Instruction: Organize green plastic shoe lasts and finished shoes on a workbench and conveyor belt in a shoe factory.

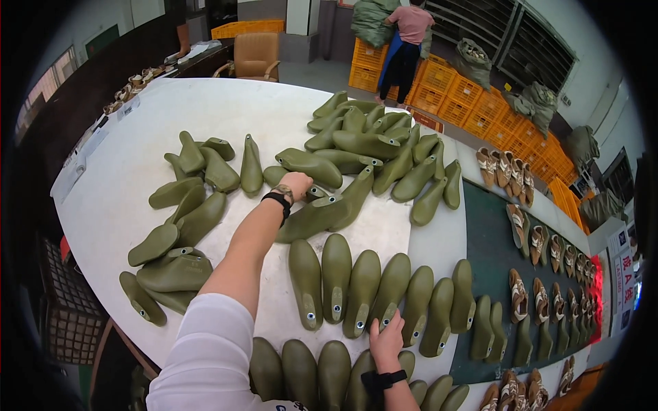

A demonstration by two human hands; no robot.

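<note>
My left hand [296, 185] reaches into a loose group of olive-green shoe lasts, its fingers curled down at the end of one last [315, 192]; the fingertips are partly hidden. A larger last [310, 166] lies just beyond it. Lower down, my right hand [388, 341] has its thumb and fingers closed around the heel end of a last [391, 284] in an upright-facing row. On its left in that row are several others, such as this last [336, 274]. A second row of lasts [332, 373] runs nearer to me, partly covered by my right wrist.
Piles of lasts lie at the table's left [199, 212] and far side [370, 142]. On the right, a green conveyor belt [480, 236] carries lasts and brown-white shoes [519, 294]. Beyond stand orange crates [466, 103], a chair [256, 55] and a person [411, 27] facing away.
</note>
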